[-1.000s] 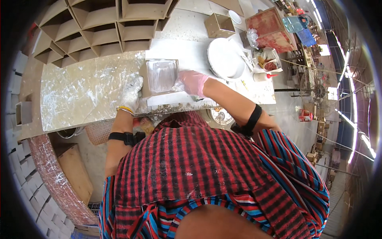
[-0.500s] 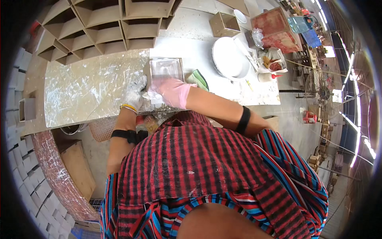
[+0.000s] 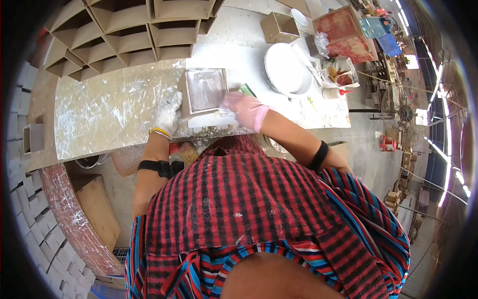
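Observation:
A shallow square box with a whitish smeared panel and raised rim rests near the table's front edge. My left hand, in a paint-stained white glove, presses against its left side with the fingers closed together. Just beyond the box's near right corner is my right hand, in a pink glove and smeared by motion. Its fingers look closed around something whitish that is too blurred to name. Partly behind that hand lies a green cloth.
A large white basin stands to the right, beside a white bottle with a red nozzle. At the far left rises a stack of brown open-fronted compartments. An open box sits farther back on the table.
My right hand has moved right, off the box's near edge, uncovering its panel and now overlapping the green cloth. The box has shifted slightly; my left hand stays beside it.

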{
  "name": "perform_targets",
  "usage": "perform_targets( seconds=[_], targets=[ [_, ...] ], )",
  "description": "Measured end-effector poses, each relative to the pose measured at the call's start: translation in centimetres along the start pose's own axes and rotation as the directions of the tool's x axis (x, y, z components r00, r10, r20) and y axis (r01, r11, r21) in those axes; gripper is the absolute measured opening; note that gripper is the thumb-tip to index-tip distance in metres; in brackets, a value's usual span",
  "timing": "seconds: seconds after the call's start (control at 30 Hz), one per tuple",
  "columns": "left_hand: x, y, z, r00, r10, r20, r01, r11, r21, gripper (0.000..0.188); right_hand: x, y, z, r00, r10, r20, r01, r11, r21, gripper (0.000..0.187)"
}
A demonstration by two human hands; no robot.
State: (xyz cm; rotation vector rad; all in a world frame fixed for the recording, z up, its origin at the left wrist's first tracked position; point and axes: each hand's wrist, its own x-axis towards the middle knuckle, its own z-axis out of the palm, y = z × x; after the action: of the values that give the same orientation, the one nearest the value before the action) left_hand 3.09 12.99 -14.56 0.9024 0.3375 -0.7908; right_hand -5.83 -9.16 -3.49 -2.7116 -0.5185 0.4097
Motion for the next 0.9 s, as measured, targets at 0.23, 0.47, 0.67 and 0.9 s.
perform_targets(
  seconds=[0.23, 0.47, 0.67, 0.9],
  targets=[
    [1.0, -0.7, -1.1, 1.000, -0.019, -0.014, 0.019, 1.000, -0.004, 0.045, 5.1, -1.6, -4.8, 0.933, -0.037, -0.359, 0.052, 0.998, 0.034, 0.019],
    [0.1, 0.4, -0.1, 0.999, -0.047, -0.019, 0.048, 0.997, 0.056, 0.042, 13.4, -1.6, -3.1, 0.988, 0.126, -0.093, -0.128, 0.992, -0.015, 0.036],
    [1.0, -0.9, -2.5, 1.000, -0.001, -0.003, 0.001, 1.000, 0.019, 0.040, 12.9, -0.6, -5.6, 0.977, 0.201, 0.072, -0.177, 0.950, -0.256, 0.046],
    [-0.2, 0.0, 0.3, 0.999, 0.028, -0.022, -0.028, 1.000, 0.000, 0.033, 12.0, 0.3, -5.4, 0.991, 0.108, -0.073, -0.105, 0.994, 0.039, 0.043]
  ],
)
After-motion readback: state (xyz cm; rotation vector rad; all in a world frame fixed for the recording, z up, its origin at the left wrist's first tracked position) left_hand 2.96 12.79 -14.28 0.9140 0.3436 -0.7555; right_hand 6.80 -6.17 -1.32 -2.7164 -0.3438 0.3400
